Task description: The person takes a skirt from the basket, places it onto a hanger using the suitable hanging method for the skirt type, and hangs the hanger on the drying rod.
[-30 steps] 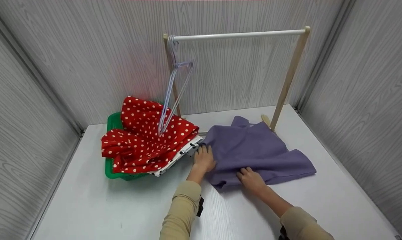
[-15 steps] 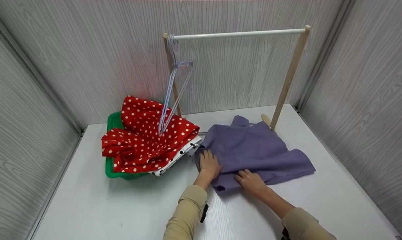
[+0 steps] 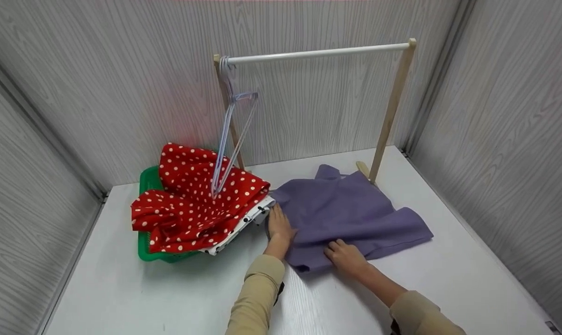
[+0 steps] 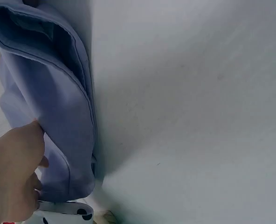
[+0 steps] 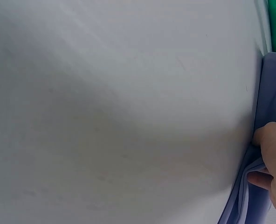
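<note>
A purple garment (image 3: pixel 341 209) lies spread and creased on the white table, below the rack. My left hand (image 3: pixel 280 228) rests along its left edge, fingers pointing away from me and mostly straight. In the left wrist view that hand (image 4: pixel 17 172) lies against the cloth, and a hemmed opening (image 4: pixel 40 39) gapes farther along. Near the garment's front edge, my right hand (image 3: pixel 346 257) has curled fingers and pinches a fold. The right wrist view shows the bunched cloth (image 5: pixel 250 186) between thumb and fingers; the rest of this hand (image 5: pixel 273 154) runs out of frame.
Left of the garment stands a green basket (image 3: pixel 144 244) heaped with red polka-dot cloth (image 3: pixel 192 218) and a white black-spotted cloth (image 3: pixel 234 235). Behind is a rack with a white rail (image 3: pixel 318 54); several hangers (image 3: pixel 226 135) hang at its left end, over the basket.
My left hand drew toward me, then slid forward and left along the garment's edge. The garment's upper left corner now spreads farther left. My right hand keeps its place; the head view has shifted slightly.
</note>
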